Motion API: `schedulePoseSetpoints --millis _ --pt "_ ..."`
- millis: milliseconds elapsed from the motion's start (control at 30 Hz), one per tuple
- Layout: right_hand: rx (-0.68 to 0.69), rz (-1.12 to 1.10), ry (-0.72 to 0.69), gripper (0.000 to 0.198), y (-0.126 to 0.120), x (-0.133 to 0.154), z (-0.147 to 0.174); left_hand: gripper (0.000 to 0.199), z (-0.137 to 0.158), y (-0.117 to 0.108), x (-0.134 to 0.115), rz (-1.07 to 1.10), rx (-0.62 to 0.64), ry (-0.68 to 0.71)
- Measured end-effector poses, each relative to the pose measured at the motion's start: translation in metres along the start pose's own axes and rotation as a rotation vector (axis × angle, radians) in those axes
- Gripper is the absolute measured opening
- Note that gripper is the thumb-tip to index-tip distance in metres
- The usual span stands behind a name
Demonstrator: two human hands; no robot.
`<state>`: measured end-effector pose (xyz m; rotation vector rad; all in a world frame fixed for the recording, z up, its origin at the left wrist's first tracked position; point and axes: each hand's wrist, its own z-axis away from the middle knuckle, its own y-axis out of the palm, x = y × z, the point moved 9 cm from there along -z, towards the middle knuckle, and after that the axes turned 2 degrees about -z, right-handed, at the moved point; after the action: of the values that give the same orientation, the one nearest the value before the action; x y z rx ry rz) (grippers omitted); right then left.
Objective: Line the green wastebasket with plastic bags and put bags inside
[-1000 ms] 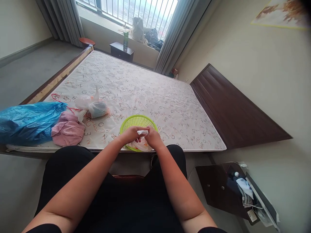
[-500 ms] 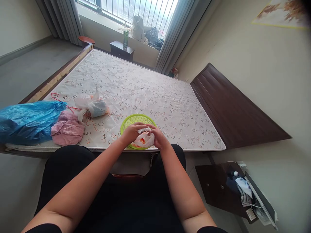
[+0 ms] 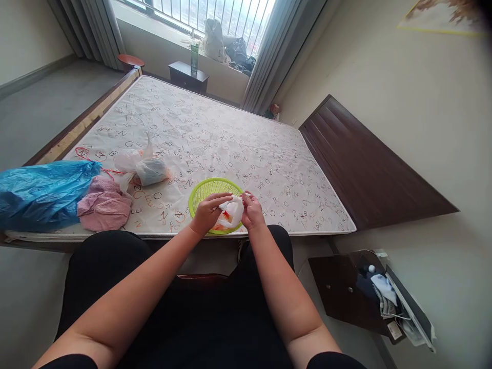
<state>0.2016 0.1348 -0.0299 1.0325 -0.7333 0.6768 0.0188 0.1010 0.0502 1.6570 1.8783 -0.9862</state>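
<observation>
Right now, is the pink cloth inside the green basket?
No, the pink cloth lies beside the blue bag, apart from the green basket.

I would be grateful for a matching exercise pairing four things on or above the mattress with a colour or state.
Things:
1. basket
2. bundled cloth
3. large plastic sack
4. thin bag over the basket

Colours or states:
A. blue
B. held between the left hand and right hand
C. yellow-green
D. pink

Pairs: 1-C, 2-D, 3-A, 4-B.
</observation>
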Motion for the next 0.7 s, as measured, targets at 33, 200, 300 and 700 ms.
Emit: schedulePoseSetpoints --millis 33,200,300,700 --pt "-0.046 -0.013 -0.026 0.037 -0.004 0.002 -0.002 0.033 -0.001 -0.003 -0.004 -0.004 -0.021 0.023" --pt "-0.136 0.038 -0.109 0.033 -0.016 0.009 -0.009 0.019 -0.006 -0.005 -0.020 -0.029 0.040 0.098" --pt "-0.102 0.188 -0.136 0.032 -0.016 0.013 -0.017 0.019 0.001 0.000 -0.037 -0.034 0.130 0.154" --pt "0.013 1.028 -0.213 0.022 0.007 0.029 -0.082 0.019 0.056 0.032 -0.054 0.029 0.389 -0.023"
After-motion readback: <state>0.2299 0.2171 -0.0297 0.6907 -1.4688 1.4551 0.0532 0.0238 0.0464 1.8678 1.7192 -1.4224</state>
